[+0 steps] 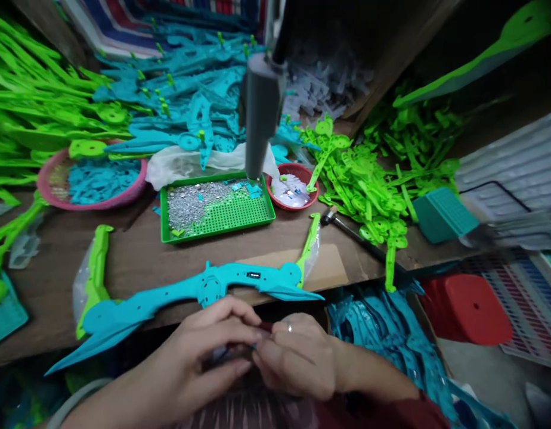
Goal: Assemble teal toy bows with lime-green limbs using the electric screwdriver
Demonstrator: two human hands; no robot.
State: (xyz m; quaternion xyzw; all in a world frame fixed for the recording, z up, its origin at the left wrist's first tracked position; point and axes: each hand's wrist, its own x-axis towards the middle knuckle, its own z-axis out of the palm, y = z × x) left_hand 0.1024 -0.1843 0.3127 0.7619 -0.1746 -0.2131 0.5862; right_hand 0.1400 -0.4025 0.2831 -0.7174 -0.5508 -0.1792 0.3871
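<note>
My left hand [208, 351] and my right hand [297, 356] meet just below the table's front edge, fingertips together. The fingers of both are curled in a pinch, and whatever sits between them is hidden. A ring shows on the right hand. Just beyond them lies a long blue plastic bow-shaped toy part [172, 293] with a round hub in its middle and a small dark slot to the right. A green arm [98, 265] with a clear piece stands up at its left end, and another green arm [309, 247] at its right end.
A green tray [217, 229] holds many small screws. Beside it are a red basket [296, 206], a pink basket [101, 202] of blue parts and a hammer [351, 231]. Green parts [365, 179] and blue parts [181, 89] are heaped behind. A grey power screwdriver [263, 107] hangs overhead.
</note>
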